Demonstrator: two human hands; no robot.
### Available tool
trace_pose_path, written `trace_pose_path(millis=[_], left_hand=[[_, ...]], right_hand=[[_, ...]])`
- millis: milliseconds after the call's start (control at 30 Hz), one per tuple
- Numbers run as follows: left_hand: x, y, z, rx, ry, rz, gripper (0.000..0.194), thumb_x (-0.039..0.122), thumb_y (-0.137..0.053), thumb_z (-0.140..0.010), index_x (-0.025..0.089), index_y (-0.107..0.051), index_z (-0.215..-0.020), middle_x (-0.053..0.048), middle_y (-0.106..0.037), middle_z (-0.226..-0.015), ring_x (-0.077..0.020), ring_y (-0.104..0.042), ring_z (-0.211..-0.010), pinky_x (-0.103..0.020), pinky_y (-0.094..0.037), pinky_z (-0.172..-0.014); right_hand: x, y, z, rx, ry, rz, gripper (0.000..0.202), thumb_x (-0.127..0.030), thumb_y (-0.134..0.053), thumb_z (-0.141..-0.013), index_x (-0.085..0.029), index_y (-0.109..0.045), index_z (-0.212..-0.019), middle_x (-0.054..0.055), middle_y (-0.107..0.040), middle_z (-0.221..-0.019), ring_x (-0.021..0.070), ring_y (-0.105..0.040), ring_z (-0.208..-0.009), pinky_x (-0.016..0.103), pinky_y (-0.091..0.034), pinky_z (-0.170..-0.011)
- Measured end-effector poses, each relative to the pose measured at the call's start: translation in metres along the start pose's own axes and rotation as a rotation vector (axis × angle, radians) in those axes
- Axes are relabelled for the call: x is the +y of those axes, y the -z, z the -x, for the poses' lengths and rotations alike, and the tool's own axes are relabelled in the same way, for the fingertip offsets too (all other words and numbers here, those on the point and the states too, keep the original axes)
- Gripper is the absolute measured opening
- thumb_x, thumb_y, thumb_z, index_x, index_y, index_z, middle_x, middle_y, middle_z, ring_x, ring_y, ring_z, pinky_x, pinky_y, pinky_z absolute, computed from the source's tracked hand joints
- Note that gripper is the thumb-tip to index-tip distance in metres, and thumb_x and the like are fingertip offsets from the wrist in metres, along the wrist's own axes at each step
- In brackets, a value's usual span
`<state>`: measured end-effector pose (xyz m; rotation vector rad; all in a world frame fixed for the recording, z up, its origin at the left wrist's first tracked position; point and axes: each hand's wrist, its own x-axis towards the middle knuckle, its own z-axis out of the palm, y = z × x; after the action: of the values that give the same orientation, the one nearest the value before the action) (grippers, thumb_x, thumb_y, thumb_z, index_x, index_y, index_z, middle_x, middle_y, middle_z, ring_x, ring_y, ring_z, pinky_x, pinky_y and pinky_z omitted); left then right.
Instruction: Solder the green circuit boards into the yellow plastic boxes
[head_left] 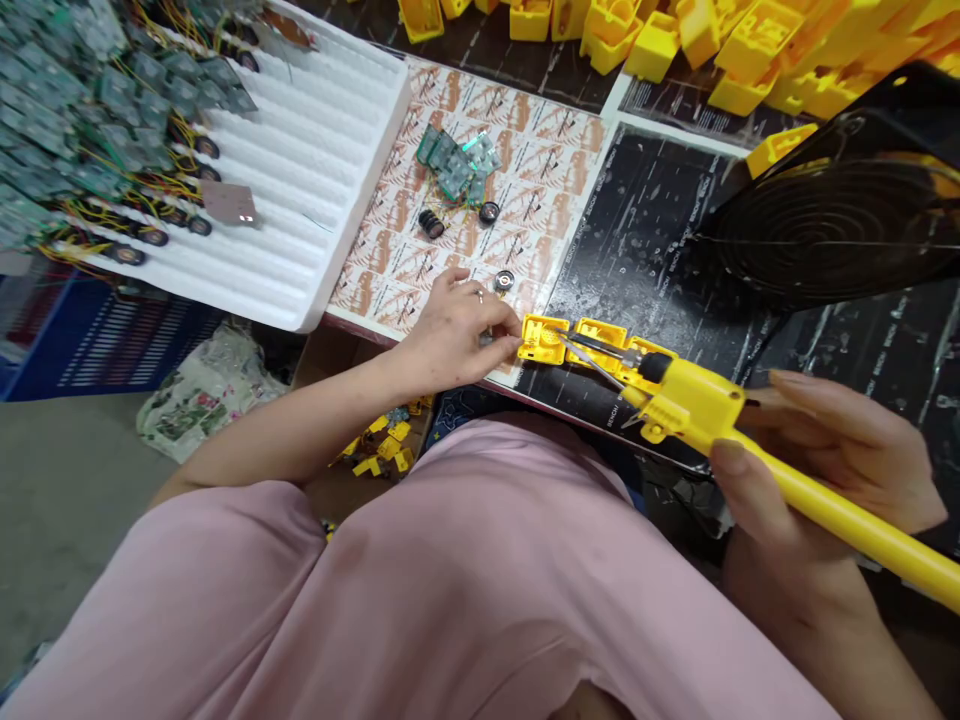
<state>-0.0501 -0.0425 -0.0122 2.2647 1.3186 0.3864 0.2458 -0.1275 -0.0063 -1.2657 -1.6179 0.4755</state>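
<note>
My right hand (817,460) is wrapped around a yellow soldering gun (705,400), its tip pointing left. The thin tip reaches over an open yellow plastic case (534,350) at the table's front edge. At that case's left side my left hand (461,330) has its thumb and index finger closed on the edge; something small and greyish lies partly hidden under these fingers. More yellow cases (600,330) stand in a row to the right, partly covered by the gun. Just beyond my left hand lies a small round speaker (504,281).
Green circuit boards (454,165) with wires and round speakers lie farther back. On the left, a white foam tray (300,200) carries many wired boards. A black fan (825,220) stands at right, yellow cases (757,40) heaped behind it. Below left is a blue crate (112,335).
</note>
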Motion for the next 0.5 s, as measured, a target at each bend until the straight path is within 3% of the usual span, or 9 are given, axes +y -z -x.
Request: trace_pose_path(millis=[100, 200, 367, 500], left_hand=[[0.004, 0.0, -0.003, -0.012, -0.03, -0.062, 0.019, 0.028, -0.054, -0.085, 0.022, -0.071, -0.08, -0.001, -0.074, -0.079, -0.0216, -0.063, -0.088, -0.053, -0.032, -0.114], [0.006, -0.001, -0.005, -0.014, -0.054, -0.112, 0.021, 0.028, -0.052, -0.084, 0.02, -0.07, -0.078, -0.002, -0.073, -0.077, -0.0213, -0.062, -0.086, -0.053, -0.033, -0.113], [0.007, 0.001, -0.008, -0.021, -0.095, -0.188, 0.022, 0.027, -0.051, -0.084, 0.019, -0.069, -0.075, -0.002, -0.071, -0.074, -0.0207, -0.06, -0.083, -0.052, -0.036, -0.11], [0.008, 0.003, -0.012, -0.059, -0.125, -0.248, 0.024, 0.028, -0.05, -0.083, 0.019, -0.07, -0.074, -0.003, -0.07, -0.073, -0.0218, -0.061, -0.083, -0.052, -0.038, -0.107]], right_hand=[[-0.001, -0.005, -0.007, -0.062, 0.143, -0.054, 0.05, -0.015, -0.087, -0.069, -0.026, -0.073, -0.116, 0.005, -0.078, -0.09, 0.0196, -0.073, -0.067, 0.029, -0.06, -0.053], [-0.001, -0.009, -0.017, -0.209, 0.303, -0.096, 0.041, -0.011, -0.085, -0.07, -0.021, -0.071, -0.107, 0.002, -0.074, -0.078, 0.0165, -0.071, -0.064, 0.024, -0.06, -0.053], [0.0, -0.01, -0.025, -0.276, 0.32, -0.06, 0.021, -0.015, -0.081, -0.078, -0.024, -0.064, -0.088, 0.0, -0.071, -0.075, 0.0148, -0.069, -0.065, 0.028, -0.061, -0.057], [-0.003, -0.013, -0.036, -0.356, 0.462, 0.019, 0.013, -0.028, -0.071, -0.091, -0.022, -0.062, -0.086, 0.001, -0.069, -0.069, 0.011, -0.067, -0.06, 0.021, -0.057, -0.052]])
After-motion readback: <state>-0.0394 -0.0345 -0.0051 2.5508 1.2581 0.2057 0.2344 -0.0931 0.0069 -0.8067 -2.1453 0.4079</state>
